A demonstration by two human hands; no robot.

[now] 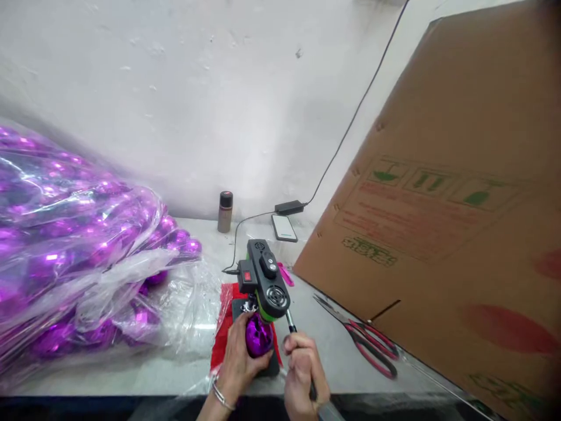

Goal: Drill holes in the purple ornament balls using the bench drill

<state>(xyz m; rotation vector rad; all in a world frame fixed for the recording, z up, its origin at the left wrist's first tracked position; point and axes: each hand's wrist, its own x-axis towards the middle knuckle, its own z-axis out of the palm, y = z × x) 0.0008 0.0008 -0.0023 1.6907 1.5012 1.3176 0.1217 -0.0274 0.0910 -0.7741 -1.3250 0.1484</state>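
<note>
My left hand is closed round a shiny purple ball ornament, fingers on its far left side and thumb on its lower right. The ball sits right under the front end of a small black-and-green bench machine. My right hand is wrapped round the dark grip of the machine's metal lever, to the right of the ball. Beneath the machine lies a red cloth. Where the ball meets the machine is partly hidden.
A clear plastic bag of purple balls fills the left. Red-handled scissors lie on the right, beside a large cardboard box. Behind are a phone, a power adapter with cable and a small dark-capped bottle.
</note>
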